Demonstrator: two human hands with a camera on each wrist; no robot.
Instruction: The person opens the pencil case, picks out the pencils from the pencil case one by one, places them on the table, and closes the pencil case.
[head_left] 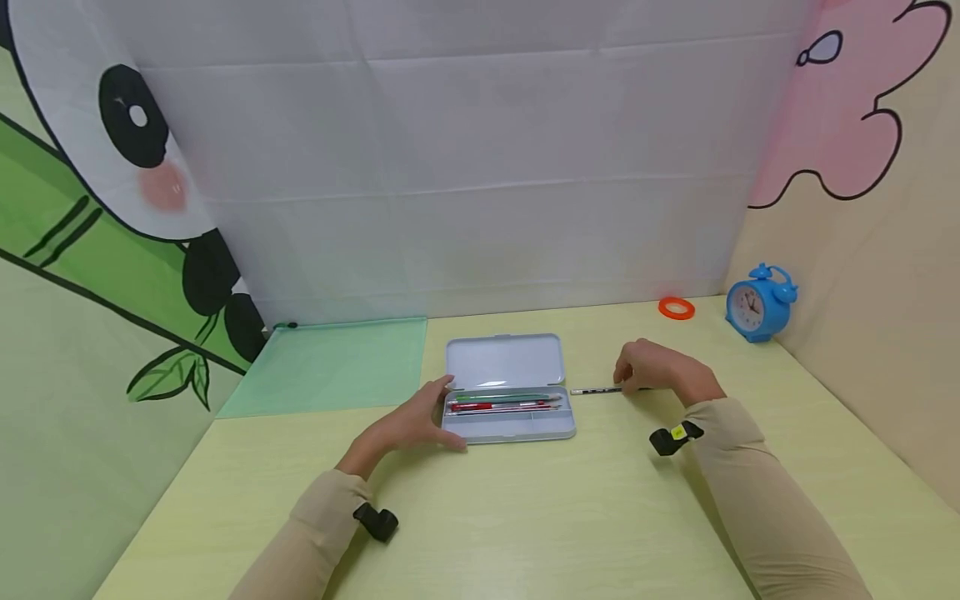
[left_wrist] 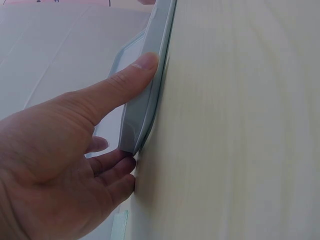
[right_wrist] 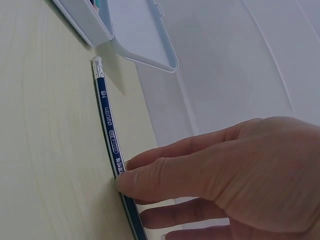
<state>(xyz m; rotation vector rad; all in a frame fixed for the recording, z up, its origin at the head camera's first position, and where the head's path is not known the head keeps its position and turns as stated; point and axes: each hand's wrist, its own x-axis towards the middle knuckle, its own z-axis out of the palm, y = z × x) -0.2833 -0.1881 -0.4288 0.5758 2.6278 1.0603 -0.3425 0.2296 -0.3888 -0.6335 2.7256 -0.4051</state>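
An open pencil case (head_left: pixel 517 431) of pale blue-grey lies on the table with its lid (head_left: pixel 506 362) tipped back. Several pens and pencils (head_left: pixel 502 405), green, red and silvery, lie in it. My left hand (head_left: pixel 416 417) spans the case's left end. In the left wrist view its thumb (left_wrist: pixel 127 80) presses the front wall and its fingers curl at the corner. To the right of the case, my right hand (head_left: pixel 660 368) pinches a dark blue HB pencil (right_wrist: pixel 107 110) between thumb and fingers. The pencil's white eraser end points at the case; its other end is hidden.
A blue alarm clock (head_left: pixel 757 304) stands at the back right, beside an orange ring (head_left: pixel 677 308). On the back left lies a green mat (head_left: pixel 330 367). A white cloth wall (head_left: pixel 480 167) rises behind the table, with printed side walls left and right.
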